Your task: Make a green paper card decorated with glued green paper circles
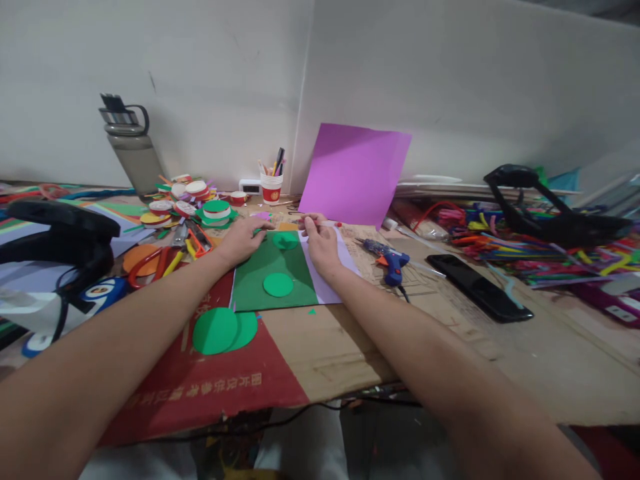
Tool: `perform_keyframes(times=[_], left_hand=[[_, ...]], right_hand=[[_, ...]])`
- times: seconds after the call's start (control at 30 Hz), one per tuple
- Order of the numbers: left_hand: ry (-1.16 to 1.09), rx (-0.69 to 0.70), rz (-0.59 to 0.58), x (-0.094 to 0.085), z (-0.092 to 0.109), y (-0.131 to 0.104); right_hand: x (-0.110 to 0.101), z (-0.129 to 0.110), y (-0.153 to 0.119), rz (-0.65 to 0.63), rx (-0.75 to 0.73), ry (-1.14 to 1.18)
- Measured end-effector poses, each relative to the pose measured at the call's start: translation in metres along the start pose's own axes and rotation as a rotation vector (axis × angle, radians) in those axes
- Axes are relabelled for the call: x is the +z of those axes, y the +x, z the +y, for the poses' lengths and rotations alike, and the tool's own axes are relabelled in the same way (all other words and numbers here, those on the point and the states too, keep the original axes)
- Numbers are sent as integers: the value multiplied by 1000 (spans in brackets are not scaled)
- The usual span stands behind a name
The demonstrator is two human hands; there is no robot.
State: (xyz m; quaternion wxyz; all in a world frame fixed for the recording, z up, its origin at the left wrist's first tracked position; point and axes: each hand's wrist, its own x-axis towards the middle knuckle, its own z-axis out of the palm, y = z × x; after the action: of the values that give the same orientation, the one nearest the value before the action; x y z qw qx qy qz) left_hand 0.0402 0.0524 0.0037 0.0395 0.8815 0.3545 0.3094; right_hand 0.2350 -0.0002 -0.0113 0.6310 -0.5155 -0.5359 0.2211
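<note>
A dark green sheet (pixel 250 273) lies on the cardboard, with a lilac sheet (pixel 330 287) showing at its right side. Two bright green paper circles, a near one (pixel 278 285) and a far one (pixel 285 241), are on the dark sheet. My left hand (pixel 243 239) rests by the sheet's upper left corner, fingers stretched out and apart from the thumb. Over the lilac strip, my right hand (pixel 321 243) has its fingers curled together in a pinch; what is between them is too small to tell. Two more overlapping green circles (pixel 215 331) lie nearer me.
A blue glue gun (pixel 393 261) and a black phone (pixel 479 287) lie to the right. Red-handled pliers (pixel 145 267) and paper discs (pixel 197 191) are at left. A purple sheet (pixel 355 173) leans on the wall beside a pen cup (pixel 271 190). A bottle (pixel 133 150) stands behind.
</note>
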Motion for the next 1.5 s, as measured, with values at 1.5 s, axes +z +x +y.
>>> perform_keyframes(times=[1.5], left_hand=[[95, 160, -236, 7, -5, -3]], right_hand=[[1, -1, -1, -11, -12, -22]])
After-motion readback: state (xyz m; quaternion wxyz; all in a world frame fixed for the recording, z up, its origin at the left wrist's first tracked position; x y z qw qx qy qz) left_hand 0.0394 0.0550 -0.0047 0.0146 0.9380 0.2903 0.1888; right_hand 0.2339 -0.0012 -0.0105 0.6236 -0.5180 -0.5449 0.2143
